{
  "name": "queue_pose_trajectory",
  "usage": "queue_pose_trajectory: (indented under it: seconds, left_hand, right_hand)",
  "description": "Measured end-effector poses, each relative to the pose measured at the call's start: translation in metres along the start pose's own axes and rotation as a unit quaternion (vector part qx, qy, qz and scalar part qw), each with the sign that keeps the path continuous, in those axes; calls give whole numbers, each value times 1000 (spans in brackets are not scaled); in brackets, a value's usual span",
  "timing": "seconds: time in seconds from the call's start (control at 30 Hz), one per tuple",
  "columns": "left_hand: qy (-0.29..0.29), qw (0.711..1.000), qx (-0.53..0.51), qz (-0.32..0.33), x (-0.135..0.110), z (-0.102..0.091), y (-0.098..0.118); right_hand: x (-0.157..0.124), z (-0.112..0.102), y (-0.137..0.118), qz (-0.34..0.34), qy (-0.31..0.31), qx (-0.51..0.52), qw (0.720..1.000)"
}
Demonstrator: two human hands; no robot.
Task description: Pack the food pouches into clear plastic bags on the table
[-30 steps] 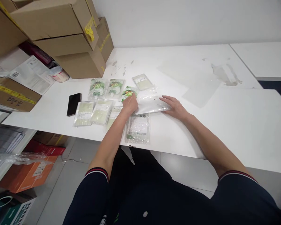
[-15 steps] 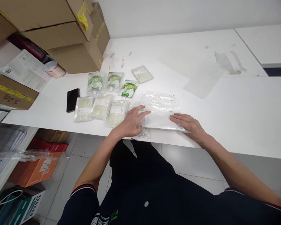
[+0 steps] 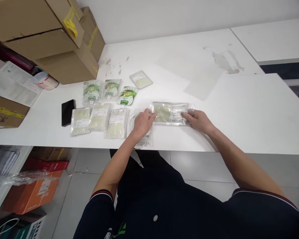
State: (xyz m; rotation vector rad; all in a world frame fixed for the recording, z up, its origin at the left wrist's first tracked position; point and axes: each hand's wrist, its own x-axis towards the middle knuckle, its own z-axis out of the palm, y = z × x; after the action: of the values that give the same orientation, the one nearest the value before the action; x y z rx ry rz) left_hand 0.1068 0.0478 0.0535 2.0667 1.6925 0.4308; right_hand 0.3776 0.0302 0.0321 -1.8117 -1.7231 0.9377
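Observation:
Between my hands, on the white table, is a clear plastic pouch (image 3: 174, 114) with a greenish section on its left and a printed section on its right. My left hand (image 3: 144, 123) pinches its left end, the fingers closed. At the right end my right hand (image 3: 197, 120) grips it with thumb and fingers. Partly under my left hand lies another clear plastic bag (image 3: 146, 140). Left of it is a row of pale green labelled pouches (image 3: 116, 123), laid flat. Behind them are several spouted pouches with fruit pictures (image 3: 128, 96).
A black phone (image 3: 68, 113) lies at the left. Cardboard boxes (image 3: 64, 66) and a round tub (image 3: 46, 80) stand at the back left. A single labelled pouch (image 3: 141, 79) and a translucent sheet (image 3: 201, 87) lie farther back. The table's front edge (image 3: 174, 151) is close to me.
The wide white and clear sheet under my hands now appears as a narrow pouch with a greenish part showing. Both hands went from lying flat to gripping its ends. The camera view has shifted.

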Motion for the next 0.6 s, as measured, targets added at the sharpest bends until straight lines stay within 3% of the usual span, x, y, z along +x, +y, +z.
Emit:
queue_pose_trajectory:
  seconds: [0.1, 0.2, 0.3, 0.47, 0.6]
  left_hand:
    - [5, 997, 60, -51, 2, 6, 9]
    - [34, 992, 109, -55, 4, 17, 11]
    - [60, 992, 114, -8, 9, 27, 7]
    - [91, 987, 111, 76, 18, 35, -3]
    - [51, 982, 132, 123, 20, 39, -10]
  right_hand:
    - [21, 3, -9, 3, -14, -13, 1000]
    - [32, 7, -16, 29, -24, -71, 997]
    - [36, 14, -19, 49, -6, -153, 987]
    - [42, 22, -7, 14, 116, -182, 976]
    - [50, 10, -5, 42, 65, -113, 991]
